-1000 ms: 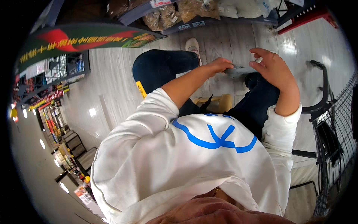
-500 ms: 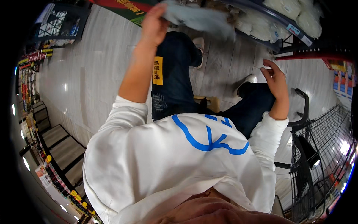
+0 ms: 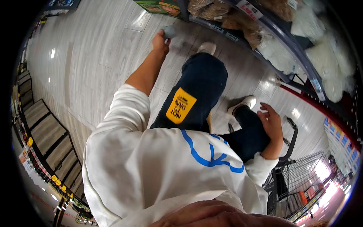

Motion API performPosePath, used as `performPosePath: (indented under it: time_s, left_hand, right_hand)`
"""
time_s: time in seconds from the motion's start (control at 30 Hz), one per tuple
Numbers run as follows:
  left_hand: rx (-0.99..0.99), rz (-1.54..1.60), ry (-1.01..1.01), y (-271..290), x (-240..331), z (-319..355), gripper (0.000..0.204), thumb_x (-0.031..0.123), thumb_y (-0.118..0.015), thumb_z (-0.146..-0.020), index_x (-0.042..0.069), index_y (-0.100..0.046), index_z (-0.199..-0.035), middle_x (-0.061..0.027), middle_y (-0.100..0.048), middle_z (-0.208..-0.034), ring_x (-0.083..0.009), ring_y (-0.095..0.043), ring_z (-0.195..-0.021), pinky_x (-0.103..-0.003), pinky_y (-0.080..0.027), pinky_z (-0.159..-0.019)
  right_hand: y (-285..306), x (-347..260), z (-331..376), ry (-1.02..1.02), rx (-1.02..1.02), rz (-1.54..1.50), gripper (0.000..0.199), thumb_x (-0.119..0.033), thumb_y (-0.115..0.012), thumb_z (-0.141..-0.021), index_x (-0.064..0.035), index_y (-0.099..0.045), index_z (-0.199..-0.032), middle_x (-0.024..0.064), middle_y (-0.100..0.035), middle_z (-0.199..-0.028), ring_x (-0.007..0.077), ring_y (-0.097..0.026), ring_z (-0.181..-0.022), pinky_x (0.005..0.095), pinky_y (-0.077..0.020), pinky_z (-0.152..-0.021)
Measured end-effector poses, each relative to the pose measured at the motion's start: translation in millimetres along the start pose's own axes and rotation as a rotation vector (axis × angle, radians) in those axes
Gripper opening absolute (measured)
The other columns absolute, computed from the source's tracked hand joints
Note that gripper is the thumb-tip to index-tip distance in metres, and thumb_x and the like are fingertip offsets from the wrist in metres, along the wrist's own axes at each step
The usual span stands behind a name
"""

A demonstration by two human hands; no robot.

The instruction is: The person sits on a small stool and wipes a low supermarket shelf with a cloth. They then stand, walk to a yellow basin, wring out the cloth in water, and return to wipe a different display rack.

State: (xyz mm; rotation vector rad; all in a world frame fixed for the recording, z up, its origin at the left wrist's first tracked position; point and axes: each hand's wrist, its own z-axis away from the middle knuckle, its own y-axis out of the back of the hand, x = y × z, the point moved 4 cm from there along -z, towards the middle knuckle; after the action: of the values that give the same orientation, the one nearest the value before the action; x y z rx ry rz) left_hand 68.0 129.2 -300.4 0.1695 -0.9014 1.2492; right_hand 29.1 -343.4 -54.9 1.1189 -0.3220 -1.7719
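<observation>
Head view: left fingers (image 3: 159, 36) pinch grey film (image 3: 170, 31), now looking smaller, while right fingers (image 3: 268, 108) stay apart.

Blur leaves the grey object (image 3: 169, 31) at the left hand's (image 3: 161, 42) fingertips unidentifiable; the upper edge cuts off the green panel (image 3: 160, 6) beyond it; forward of the right hand (image 3: 271, 123), outermost white bags (image 3: 333, 90) fade into the dark rim, contents unclear.

left arm (image 3: 144, 72) extended forward, left hand (image 3: 161, 44) pinched; right arm (image 3: 273, 149) bent, right hand (image 3: 272, 123) relaxed, fingers (image 3: 268, 108) loosely curled
</observation>
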Motion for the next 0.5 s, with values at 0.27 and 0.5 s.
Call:
performPosePath:
  time_s: [0.27,0.5]
  left_hand:
    - [0.035,-0.379,0.089,-67,-83,-106,0.027,0.022,-0.054,-0.085,0.006,-0.052,-0.106,-0.0067,-0.052,-0.106,-0.023,-0.055,-0.087,-0.035,-0.049,-0.073]
    - [0.272,-0.409,-0.047,-90,-134,-137,0.026,0.018,-0.066,-0.078,0.003,-0.059,-0.098,-0.013,-0.06,-0.096,-0.0259,-0.059,-0.087,-0.036,-0.049,-0.076]
  right_hand:
    - [18,1,-21,-0.179,-0.058,0.011,0.036,-0.008,-0.06,-0.081,-0.0039,-0.054,-0.117,0.0103,-0.062,-0.101,0.0152,-0.062,-0.077,0.0272,-0.0478,-0.072]
    - [26,8,-30,-0.152,-0.1,0.047,0.034,-0.006,-0.059,-0.081,-0.0026,-0.054,-0.114,0.0117,-0.061,-0.1,0.0174,-0.061,-0.076,0.0289,-0.0469,-0.069]
